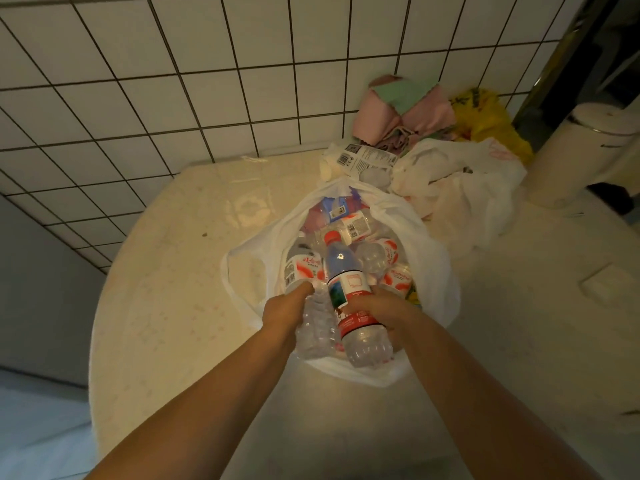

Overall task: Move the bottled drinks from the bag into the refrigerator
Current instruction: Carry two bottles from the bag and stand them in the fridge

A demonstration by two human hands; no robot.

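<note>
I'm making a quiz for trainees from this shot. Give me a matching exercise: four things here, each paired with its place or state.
Things:
1. red-label bottle
2. clear ribbed bottle
3. pink and green cloths
4. white bag

Places or states:
A. piled by the tiled wall
B. gripped by the left hand
C. open on the table, full of bottles
D. gripped by the right hand

Pairs: 1-D, 2-B, 3-A, 4-C

One view only, worn on the person's head. Looks steeply down and forward over both forearms onto a pale countertop (166,278), close in. Wide-angle: tiled wall (173,81) lines bow. White bag (429,271) of bottles sits mid-frame, wall beyond.
</note>
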